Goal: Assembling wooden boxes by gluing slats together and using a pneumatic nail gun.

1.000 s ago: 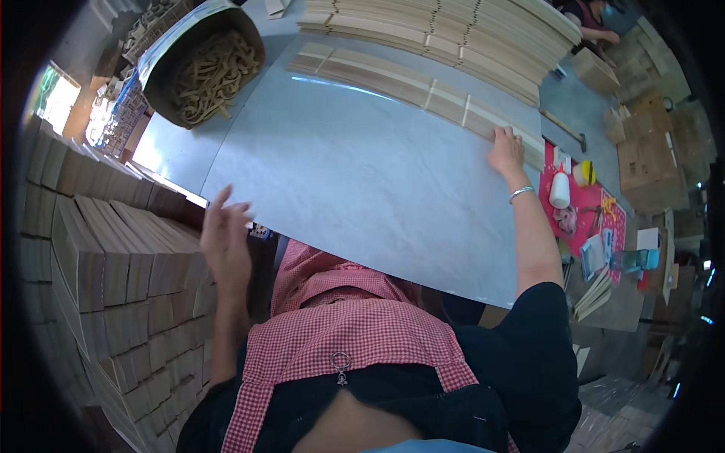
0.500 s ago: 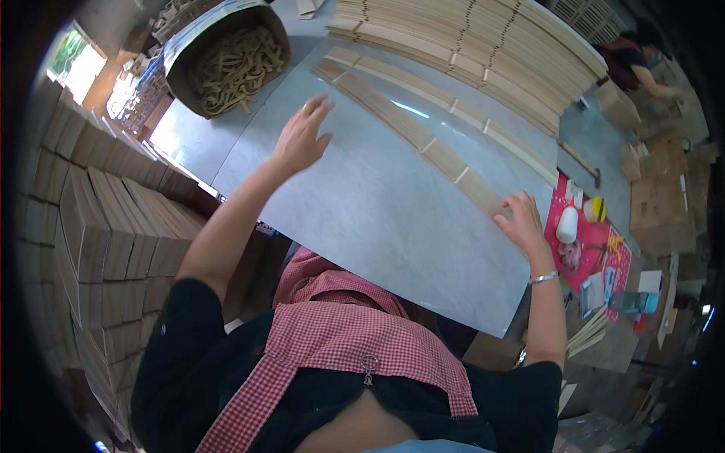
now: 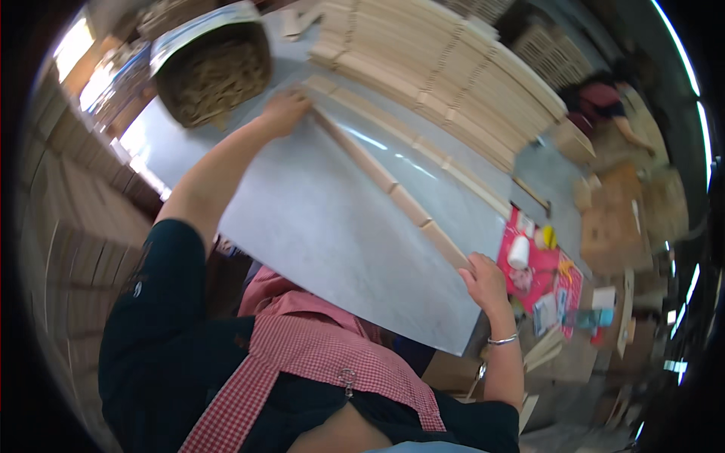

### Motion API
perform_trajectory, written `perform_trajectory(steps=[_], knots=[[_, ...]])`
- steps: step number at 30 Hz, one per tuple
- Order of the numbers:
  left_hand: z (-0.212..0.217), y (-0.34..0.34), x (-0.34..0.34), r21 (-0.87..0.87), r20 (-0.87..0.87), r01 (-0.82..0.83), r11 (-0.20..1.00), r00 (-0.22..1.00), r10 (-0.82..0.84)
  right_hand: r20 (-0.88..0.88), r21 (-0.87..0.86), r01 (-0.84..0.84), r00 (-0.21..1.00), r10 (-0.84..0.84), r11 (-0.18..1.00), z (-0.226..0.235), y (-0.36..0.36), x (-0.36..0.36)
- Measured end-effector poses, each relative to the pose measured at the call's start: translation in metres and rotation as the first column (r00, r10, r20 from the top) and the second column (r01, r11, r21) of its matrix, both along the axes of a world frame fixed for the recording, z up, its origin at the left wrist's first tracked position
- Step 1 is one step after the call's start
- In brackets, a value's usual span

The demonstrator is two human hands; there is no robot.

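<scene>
A long, narrow wooden slat [image 3: 366,162] with cross grooves runs slantwise over the grey tabletop [image 3: 325,219], tipped up on its edge. My left hand [image 3: 287,109] is closed around its far left end, and my right hand [image 3: 487,283] is closed on the near right end. Behind it, a second grooved slat [image 3: 393,128] lies flat on the table, touched by neither hand. Beyond that rises a large stack of pale grooved slats [image 3: 408,64].
An open box [image 3: 260,68] of tan strips stands at the far left. A hammer [image 3: 532,196] lies right of the slat stack. Near my right hand is a pink cloth [image 3: 502,260] with a white bottle [image 3: 519,253]. Wooden pieces [image 3: 83,264] are piled left. Another person [image 3: 600,98] bends over at the far right.
Both hands have taken hold of the nearer slat's ends; it has gone from lying flat to tipped on edge. My left hand moved away from me onto its far end. The whole view shifted.
</scene>
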State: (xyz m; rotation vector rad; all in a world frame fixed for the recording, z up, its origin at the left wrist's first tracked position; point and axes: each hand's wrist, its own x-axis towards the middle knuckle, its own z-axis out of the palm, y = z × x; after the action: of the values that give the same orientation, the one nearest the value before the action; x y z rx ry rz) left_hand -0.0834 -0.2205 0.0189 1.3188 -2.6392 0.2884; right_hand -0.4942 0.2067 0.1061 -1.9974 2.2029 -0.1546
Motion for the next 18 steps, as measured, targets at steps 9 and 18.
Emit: perform_trajectory(steps=[9, 18], knots=[[0.023, 0.025, 0.022, 0.050, 0.022, 0.089, 0.995, 0.996, -0.090, -0.216, -0.252, 0.106, 0.963, -0.163, 0.962, 0.002, 0.030, 0.010], [0.040, 0.134, 0.004, 0.335, 0.017, -0.001, 0.942, 1.000, -0.005, -0.062, -0.089, 0.316, 0.945, -0.322, 0.944, -0.047, -0.043, 0.061]])
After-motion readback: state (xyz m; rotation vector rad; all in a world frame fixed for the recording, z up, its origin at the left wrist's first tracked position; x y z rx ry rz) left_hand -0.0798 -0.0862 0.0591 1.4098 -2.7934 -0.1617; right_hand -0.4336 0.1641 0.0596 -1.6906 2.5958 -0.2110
